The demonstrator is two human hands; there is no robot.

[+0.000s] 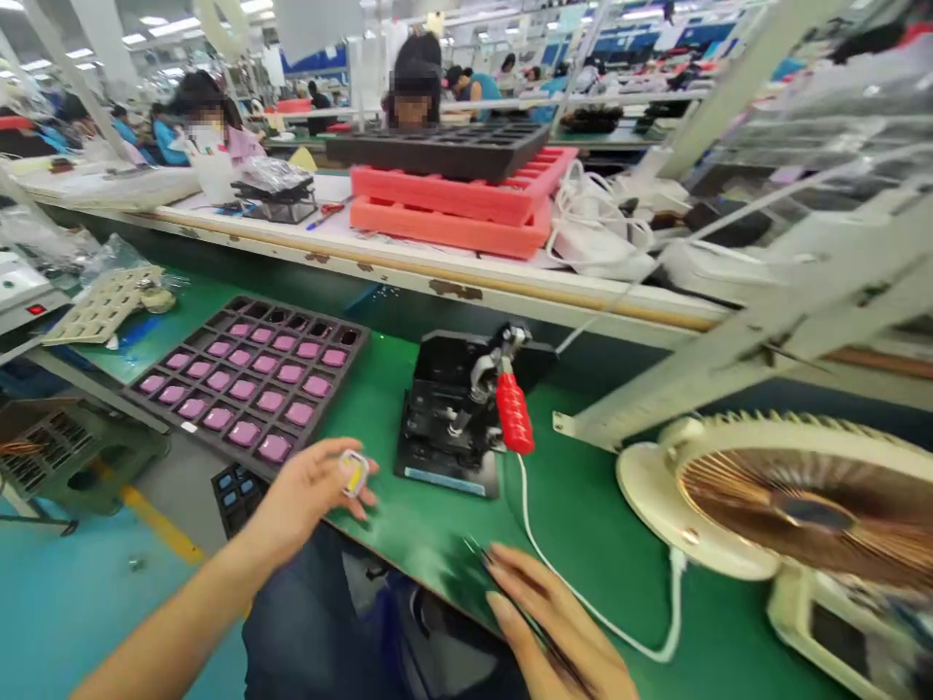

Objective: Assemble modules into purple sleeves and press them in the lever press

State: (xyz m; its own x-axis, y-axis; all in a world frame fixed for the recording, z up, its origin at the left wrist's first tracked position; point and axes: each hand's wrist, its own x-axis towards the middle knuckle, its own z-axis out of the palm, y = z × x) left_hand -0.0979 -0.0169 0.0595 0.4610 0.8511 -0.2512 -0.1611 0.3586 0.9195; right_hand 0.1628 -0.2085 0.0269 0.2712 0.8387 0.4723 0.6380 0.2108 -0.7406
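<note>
Near the dark tray (325, 406), a small framed part (355, 473) was pinched by the left hand (321, 483), seemingly to keep its face clear, while tweezers (537, 634) were gripped tip-forward by the right hand (561, 617), apparently for precision.

Bright ceiling lights (175, 27) (blurry edges)

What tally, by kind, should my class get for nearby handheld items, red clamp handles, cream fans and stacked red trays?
White-rimmed small piece with yellow strip in the left hand: 1
Slim dark pointed tool in the right hand: 1
Red ribbed clamp handle: 1
Cream round fan with bronze blades: 1
Red rectangular trays stacked on the shelf: 2
Total: 6
</note>
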